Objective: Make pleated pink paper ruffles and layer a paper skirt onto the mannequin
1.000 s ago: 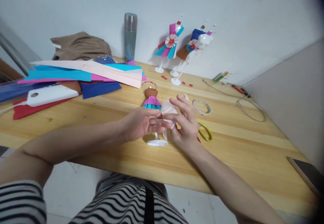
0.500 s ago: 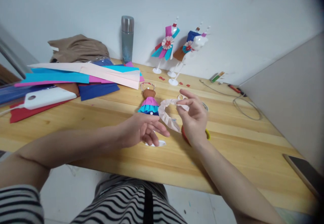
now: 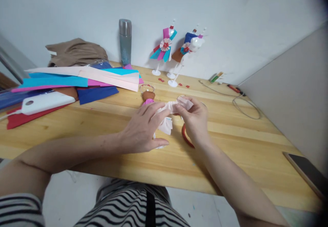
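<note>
A gathered pale pink strip [image 3: 165, 126], crepe paper or cloth, curves between my hands above the table. My right hand [image 3: 196, 121] pinches its upper right end between thumb and fingers. My left hand [image 3: 140, 128] is spread over its left part, thumb well apart from the fingers; whether the fingertips touch the strip I cannot tell. Behind my left hand is a small dress form [image 3: 148, 97] with a brown top and a pink skirt, its lower part hidden. A red curved handle [image 3: 186, 136], likely of scissors, lies beside my right hand, partly covered by it.
Colored sheets [image 3: 110, 78] and a white power strip [image 3: 48, 101] lie at left. A bottle [image 3: 125, 42] and dressed miniature forms [image 3: 166, 45] stand by the wall. Red pieces [image 3: 180, 84], a cable [image 3: 235, 102] and a phone [image 3: 304, 172] are also on the table.
My left hand has turned palm down and moved up over the strip's left part. The strip, a wide loop before, is now bunched closer. My right hand still pinches it.
</note>
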`<state>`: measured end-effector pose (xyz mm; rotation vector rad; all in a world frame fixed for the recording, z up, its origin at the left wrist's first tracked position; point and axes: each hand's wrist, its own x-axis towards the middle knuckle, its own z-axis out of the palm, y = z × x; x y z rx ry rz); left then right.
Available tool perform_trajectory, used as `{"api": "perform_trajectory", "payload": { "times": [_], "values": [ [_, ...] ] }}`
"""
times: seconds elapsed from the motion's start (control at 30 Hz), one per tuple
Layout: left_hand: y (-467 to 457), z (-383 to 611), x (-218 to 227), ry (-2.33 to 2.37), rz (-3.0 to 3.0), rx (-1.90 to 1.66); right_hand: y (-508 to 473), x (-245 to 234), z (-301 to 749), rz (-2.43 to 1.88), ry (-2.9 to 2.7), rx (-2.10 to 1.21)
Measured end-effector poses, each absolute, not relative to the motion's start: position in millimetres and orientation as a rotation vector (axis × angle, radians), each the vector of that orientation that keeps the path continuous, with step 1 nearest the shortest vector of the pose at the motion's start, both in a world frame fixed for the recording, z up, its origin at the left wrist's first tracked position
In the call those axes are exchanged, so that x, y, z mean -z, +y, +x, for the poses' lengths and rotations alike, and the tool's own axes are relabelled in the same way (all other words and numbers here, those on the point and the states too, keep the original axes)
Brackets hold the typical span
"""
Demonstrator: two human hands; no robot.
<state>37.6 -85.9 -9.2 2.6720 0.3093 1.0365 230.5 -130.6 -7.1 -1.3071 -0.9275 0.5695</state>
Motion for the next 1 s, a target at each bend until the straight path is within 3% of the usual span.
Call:
{"api": "perform_trajectory", "payload": {
  "times": [0.1, 0.27, 0.53, 0.87, 1.0],
  "values": [
    [-79.4, 39.5, 13.7, 0.378, 2.651, -1.023, -130.1, 5.4, 228.4, -1.300, -0.827, -0.791],
    [-52.2, 43.8, 9.3, 0.573, 2.127, -0.997, -128.6, 9.9, 224.2, -1.224, -0.729, -1.036],
    [-44.1, 42.0, -26.1, 0.820, 1.450, -0.839, -130.5, 17.2, 224.8, -1.218, -0.881, -1.013],
    [-47.4, 19.9, -1.4, 0.729, 1.107, -0.489, -135.6, 21.0, 212.9, -1.243, -1.009, -1.118],
    [-53.2, 9.3, 3.2, 0.817, 1.004, -0.550, -139.7, 22.1, 207.3, -1.231, -1.084, -1.258]
  ]
}}
